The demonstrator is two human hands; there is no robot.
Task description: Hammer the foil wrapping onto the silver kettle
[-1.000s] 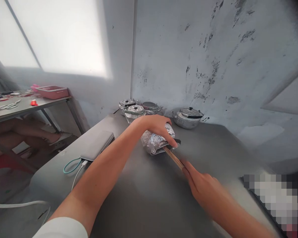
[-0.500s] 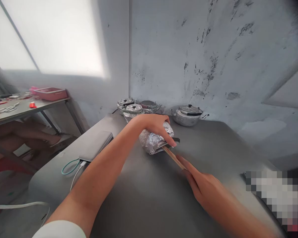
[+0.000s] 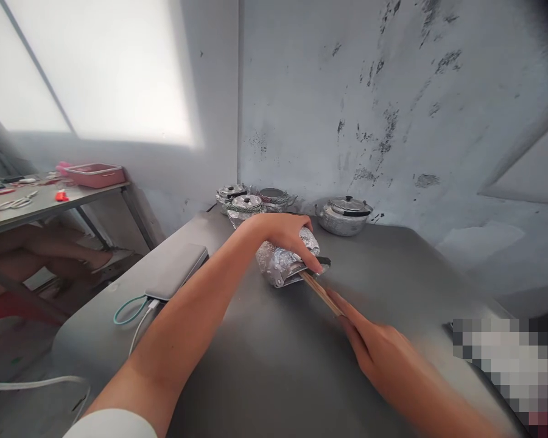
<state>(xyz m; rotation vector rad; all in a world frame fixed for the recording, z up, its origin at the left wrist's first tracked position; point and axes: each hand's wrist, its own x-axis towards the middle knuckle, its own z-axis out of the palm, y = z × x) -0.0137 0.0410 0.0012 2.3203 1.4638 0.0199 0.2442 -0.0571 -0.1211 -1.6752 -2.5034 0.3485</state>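
Observation:
My left hand (image 3: 288, 232) grips a small silver kettle (image 3: 274, 264) from above, its thumb by the rim. The kettle is tipped on its side on the grey table, mouth facing me, with a black handle (image 3: 322, 261) at its right. Thin wooden sticks (image 3: 322, 296), like chopsticks, are pinched in my right hand (image 3: 363, 334). Their far ends reach into the kettle's mouth, where the tips are hidden. Part of the kettle is covered by my left hand.
Several silver kettles (image 3: 246, 204) stand in the back left corner, and a lidded one (image 3: 344, 219) by the wall. A power bank (image 3: 177, 272) with cables lies left. On a side table (image 3: 73, 198) are scissors (image 3: 17, 201) and a pink basket (image 3: 95, 175); a person's legs show below.
The sticks and my right hand have shifted very slightly to the right at the kettle's mouth. My left hand keeps its hold, and the view has moved a little.

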